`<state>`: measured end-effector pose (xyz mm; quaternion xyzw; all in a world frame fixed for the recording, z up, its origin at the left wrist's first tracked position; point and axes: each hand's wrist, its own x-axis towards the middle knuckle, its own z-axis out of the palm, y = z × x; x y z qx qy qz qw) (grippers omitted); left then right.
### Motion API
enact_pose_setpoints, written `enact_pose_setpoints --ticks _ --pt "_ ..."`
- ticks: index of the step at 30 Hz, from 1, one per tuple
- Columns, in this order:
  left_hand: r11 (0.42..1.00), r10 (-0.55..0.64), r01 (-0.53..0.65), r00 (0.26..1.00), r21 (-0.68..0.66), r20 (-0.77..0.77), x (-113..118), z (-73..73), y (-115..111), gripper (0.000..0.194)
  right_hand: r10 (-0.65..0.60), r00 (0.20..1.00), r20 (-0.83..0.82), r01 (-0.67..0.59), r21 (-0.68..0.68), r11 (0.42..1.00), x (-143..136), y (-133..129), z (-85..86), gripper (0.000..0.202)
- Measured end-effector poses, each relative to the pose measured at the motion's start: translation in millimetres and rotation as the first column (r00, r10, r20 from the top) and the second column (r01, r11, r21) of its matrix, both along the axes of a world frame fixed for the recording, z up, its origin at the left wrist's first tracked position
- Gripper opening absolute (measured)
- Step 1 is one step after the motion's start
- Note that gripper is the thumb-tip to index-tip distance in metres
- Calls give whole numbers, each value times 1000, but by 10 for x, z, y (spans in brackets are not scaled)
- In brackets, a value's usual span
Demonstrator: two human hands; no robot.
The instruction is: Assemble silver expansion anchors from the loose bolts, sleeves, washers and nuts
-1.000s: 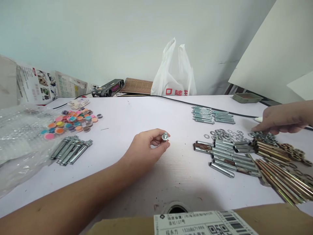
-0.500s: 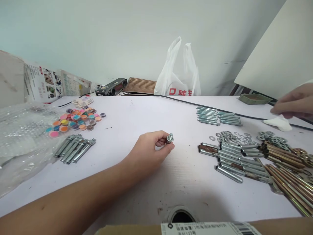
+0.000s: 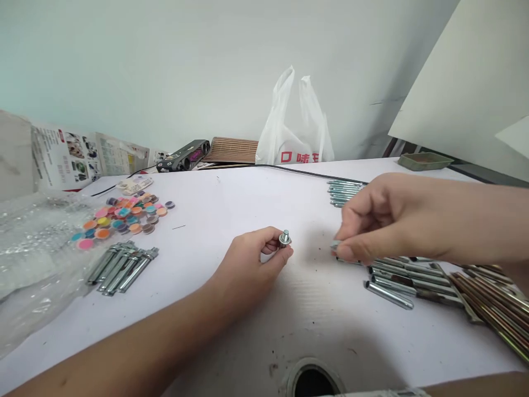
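My left hand (image 3: 260, 262) is closed around an expansion bolt (image 3: 285, 236), held upright just over the table with its threaded tip and a washer showing on top. The sleeve below is mostly hidden by the fingers. To the right, my right hand (image 3: 384, 220) pinches a small grey metal nut (image 3: 335, 244) between thumb and fingertips; only its edge shows. Beneath that hand lie metal sleeves (image 3: 388, 294), some rusty, and behind it a row of silver bolts (image 3: 343, 193). Several assembled expansion bolts (image 3: 124, 267) are piled at the left.
Coloured plastic caps (image 3: 124, 215) and a clear plastic bag (image 3: 41, 248) are on the left. Brass-coloured rods (image 3: 491, 309) lie at the right, with a green tray (image 3: 425, 161) behind. A white carrier bag (image 3: 295, 138) stands at the back. A round hole (image 3: 312, 380) opens near the front.
My right hand has come in from the far right toward the left hand, now with the nut in its fingers. My left hand still holds the bolt in nearly the same place.
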<state>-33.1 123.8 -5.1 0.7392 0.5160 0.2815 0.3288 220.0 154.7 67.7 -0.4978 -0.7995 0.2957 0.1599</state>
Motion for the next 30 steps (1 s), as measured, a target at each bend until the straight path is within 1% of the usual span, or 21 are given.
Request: enact_pose_setpoints --ticks 1,2,3,5,6,7,9,11,12,16,18,20,22,24,26,27,30 --pt "1000 -4 3 1000 8 4 2 1 2 19 49 998 28 -45 -120 992 -104 -12 -31 27" --pt "1000 -8 8 1000 16 6 5 2 5 19 63 998 10 -60 -177 982 -215 -19 -59 27" --pt "1000 -13 13 1000 24 10 7 2 9 18 47 998 -50 -55 -183 982 -330 -24 -84 27" --pt "999 -20 19 1000 35 13 11 0 17 19 7 976 -216 -27 -91 995 -546 -35 -134 32" --pt "999 -19 18 1000 37 13 12 -3 21 20 14 964 -264 -26 -40 999 -635 -43 -159 32" --pt "999 -15 14 1000 37 14 13 -7 25 22 39 959 -279 -36 18 999 -705 -51 -183 29" --pt "999 -5 4 1000 34 15 13 -19 30 26 101 967 -234 -70 137 988 -785 -64 -227 19" --pt "1000 -8 7 1000 28 20 12 -27 31 27 123 974 -188 -82 213 974 -797 -67 -263 16" --pt "1000 -9 9 1000 27 21 11 -29 30 27 122 975 -186 -80 218 973 -787 -65 -278 17" --pt "999 -5 4 1000 37 13 9 -18 24 27 119 967 -227 -92 128 988 -738 -54 -317 17" --pt "999 -11 10 1000 38 14 5 -11 23 27 118 963 -242 -91 120 989 -736 -56 -339 16" --pt "999 -16 15 1000 30 14 -1 -8 26 28 90 970 -226 -49 180 982 -745 -61 -374 17" --pt "1000 -26 26 1000 13 18 -10 -8 29 26 55 980 -193 -3 261 965 -752 -65 -423 23" --pt "999 -43 44 999 -9 26 -17 -7 30 20 52 986 -160 -1 307 952 -748 -67 -475 34" --pt "999 -39 40 999 -22 27 -17 -2 30 18 86 985 -150 -32 332 943 -737 -68 -513 42" --pt "999 -30 31 999 -25 29 -16 2 29 19 116 982 -147 -58 346 936 -731 -69 -523 40" --pt "1000 -8 9 999 -23 43 -14 12 31 25 187 973 -138 -122 379 917 -723 -73 -535 23"
